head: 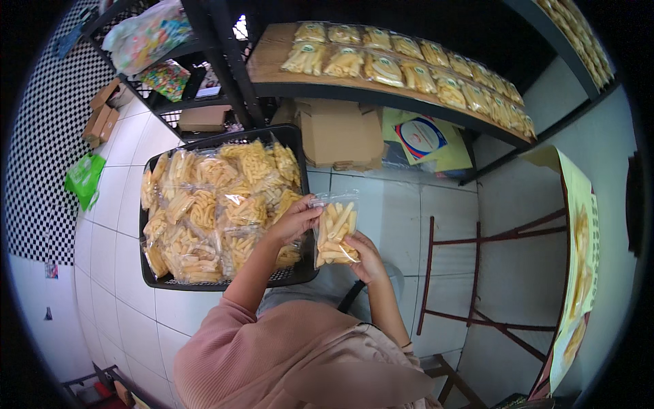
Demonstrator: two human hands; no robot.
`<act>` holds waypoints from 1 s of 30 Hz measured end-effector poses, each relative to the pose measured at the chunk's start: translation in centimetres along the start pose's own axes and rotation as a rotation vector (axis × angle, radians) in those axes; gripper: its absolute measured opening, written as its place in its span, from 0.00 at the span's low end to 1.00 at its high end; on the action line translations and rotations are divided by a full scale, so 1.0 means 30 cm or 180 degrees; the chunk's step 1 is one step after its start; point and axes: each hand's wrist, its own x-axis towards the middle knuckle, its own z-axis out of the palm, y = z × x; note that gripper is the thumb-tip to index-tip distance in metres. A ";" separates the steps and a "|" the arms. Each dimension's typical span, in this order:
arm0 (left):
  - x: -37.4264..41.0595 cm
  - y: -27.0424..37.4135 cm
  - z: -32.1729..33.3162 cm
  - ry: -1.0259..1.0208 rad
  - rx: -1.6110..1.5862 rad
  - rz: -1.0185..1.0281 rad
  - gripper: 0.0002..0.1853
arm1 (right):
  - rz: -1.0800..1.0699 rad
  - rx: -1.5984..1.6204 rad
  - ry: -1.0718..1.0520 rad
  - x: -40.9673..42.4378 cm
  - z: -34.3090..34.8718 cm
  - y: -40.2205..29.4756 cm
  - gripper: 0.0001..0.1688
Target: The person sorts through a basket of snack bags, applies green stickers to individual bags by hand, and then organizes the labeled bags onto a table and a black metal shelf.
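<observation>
A clear plastic zip bag of pale yellow snack sticks (335, 230) is held upright between my two hands. My left hand (298, 220) grips its top left corner by the seal. Low on the bag's right side, my right hand (367, 255) holds it with the thumb across the front. Just left of the bag stands a black plastic crate (300, 179), filled with similar clear bags of snacks (202, 209) in several shapes; my left forearm passes over its right part.
Ahead, a wooden shelf (268, 53) bears rows of labelled snack bags (383, 70). Flat cardboard (340, 133) lies beneath it. A brown metal frame (475, 276) with a banner (577, 255) stands at right. A green plastic bag (84, 179) lies on the floor at left.
</observation>
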 end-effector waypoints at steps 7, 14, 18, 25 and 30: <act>0.048 0.010 0.103 -0.0182 -0.0093 -0.0091 0.03 | -0.0260 0.0593 0.0070 -0.066 -0.056 -0.023 0.23; 0.008 0.087 0.192 -0.0627 -0.0256 0.0235 0.01 | -0.0675 0.0835 -0.0056 -0.111 -0.072 -0.029 0.28; -0.012 0.136 0.258 -0.0630 -0.0191 0.0360 0.02 | -0.0895 0.0542 -0.0222 -0.155 -0.039 -0.080 0.29; 0.000 0.161 0.283 -0.0942 -0.0262 0.0424 0.04 | -0.0996 0.0515 -0.0200 -0.183 -0.008 -0.103 0.31; 0.007 0.154 0.285 -0.0913 -0.0356 0.0403 0.05 | -0.1064 0.0350 -0.0097 -0.205 0.028 -0.121 0.33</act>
